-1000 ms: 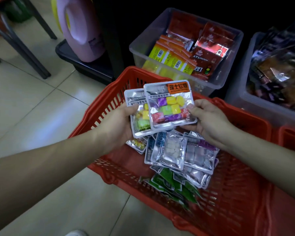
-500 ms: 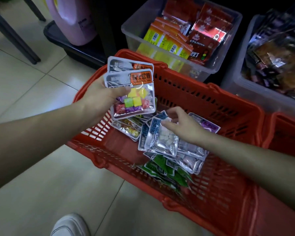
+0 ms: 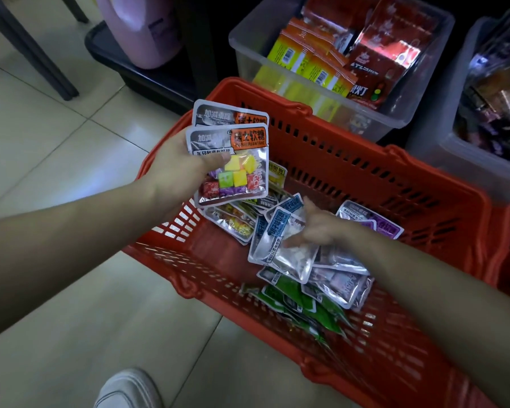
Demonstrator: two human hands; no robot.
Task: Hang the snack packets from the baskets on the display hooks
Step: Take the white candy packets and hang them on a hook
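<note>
**Left hand point(image 3: 180, 163) gripping two multicoloured candy packets point(image 3: 236, 172) above the red basket point(image 3: 351, 142); right hand point(image 3: 321, 228) down among loose packets.**

The two packets are held stacked and upright, with the thumb pressed across the front one and the rear one showing above it. Below and to the right of that hand, the right hand is blurred. Its fingers are laid on a silver-blue packet point(image 3: 283, 254), but whether it is pinched cannot be told. Purple packets point(image 3: 386, 229) lie just behind this hand and green packets point(image 3: 304, 301) nearer the person, all inside the basket. Beyond the left hand a clear bin point(image 3: 248, 63) of yellow and red packets is seen. A white shoe point(image 3: 127, 390) is noted on the tiled floor point(image 3: 56, 142).
</note>
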